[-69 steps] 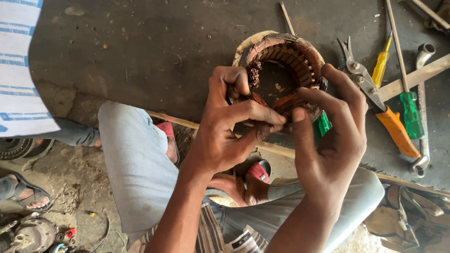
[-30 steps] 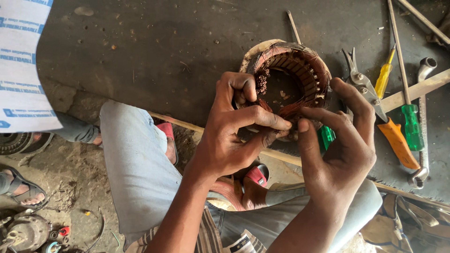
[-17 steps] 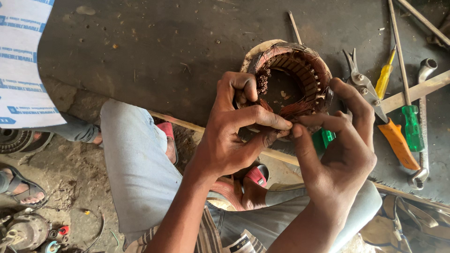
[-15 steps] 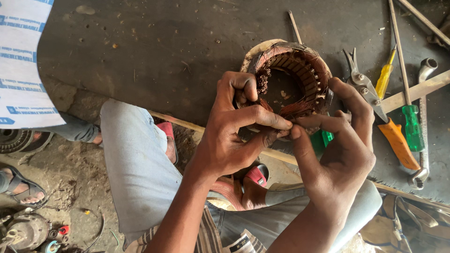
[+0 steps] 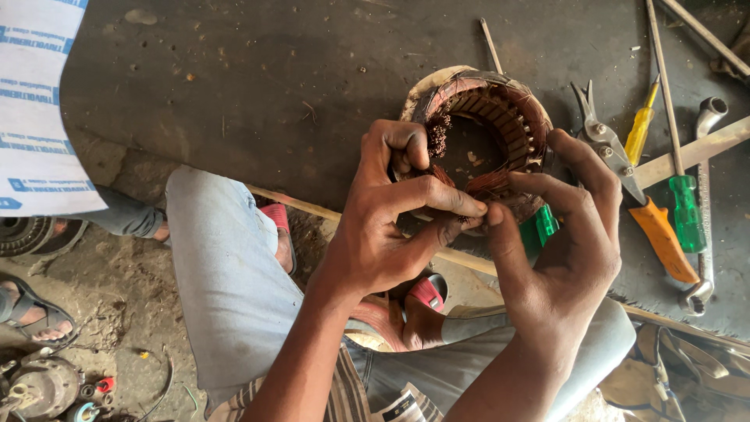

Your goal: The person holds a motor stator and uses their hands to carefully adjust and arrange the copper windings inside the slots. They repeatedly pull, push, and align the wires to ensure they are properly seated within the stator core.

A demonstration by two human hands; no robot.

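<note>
A round motor stator (image 5: 500, 117) with copper windings sits at the near edge of a dark workbench (image 5: 258, 86). My left hand (image 5: 391, 227) grips its near rim, thumb and forefinger pinched on the copper wires. My right hand (image 5: 562, 250) holds the same rim from the right, its thumb tip meeting my left fingers at the windings. A green tool handle (image 5: 539, 227) pokes out under my right hand.
Orange-handled snips (image 5: 641, 203), a yellow screwdriver (image 5: 641, 133), a green screwdriver (image 5: 686, 211), a metal wrench (image 5: 707, 195) and a wooden strip (image 5: 695, 148) lie right of the stator. A white sack (image 5: 39, 109) hangs at left. My knees and red sandals are below; another person's sandalled foot (image 5: 31, 312) rests on the dirt floor.
My right hand's fingers have shifted along the near rim, and its thumb has closed in against my left fingers at the windings. The stator has stayed in place.
</note>
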